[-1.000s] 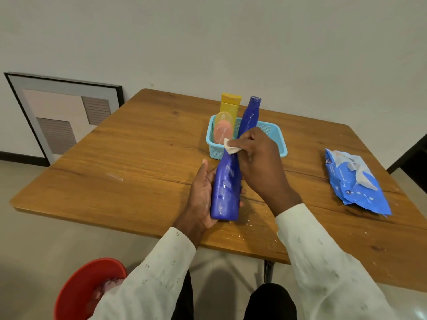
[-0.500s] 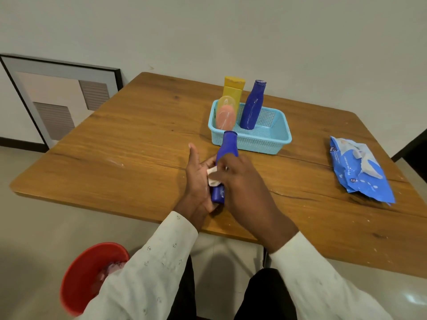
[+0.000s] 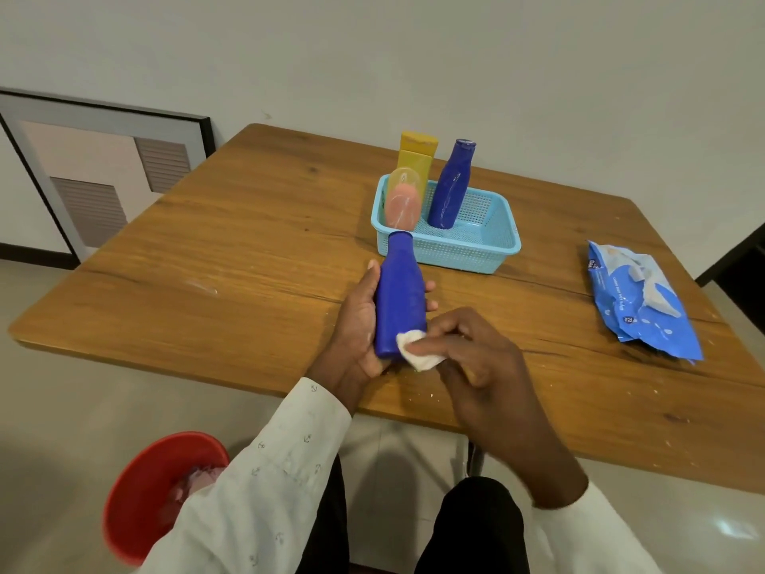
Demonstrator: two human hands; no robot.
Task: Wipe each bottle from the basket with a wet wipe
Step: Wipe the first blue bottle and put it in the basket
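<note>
Bare table [image 3: 248,258] lies open left of the basket [image 3: 476,250]; wipes pack [image 3: 637,300] blocks the right.

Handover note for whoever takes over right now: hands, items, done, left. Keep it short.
Left hand grips the blue bottle above the table.
Right hand pinches the wet wipe against the bottle's base.
Basket holds three bottles: second blue bottle, yellow bottle, pink bottle.
Wipes pack lies to the right.
Done: held bottle is mid-wipe.
Left: finish it; whether the basket bottles are wiped cannot be told.
</note>
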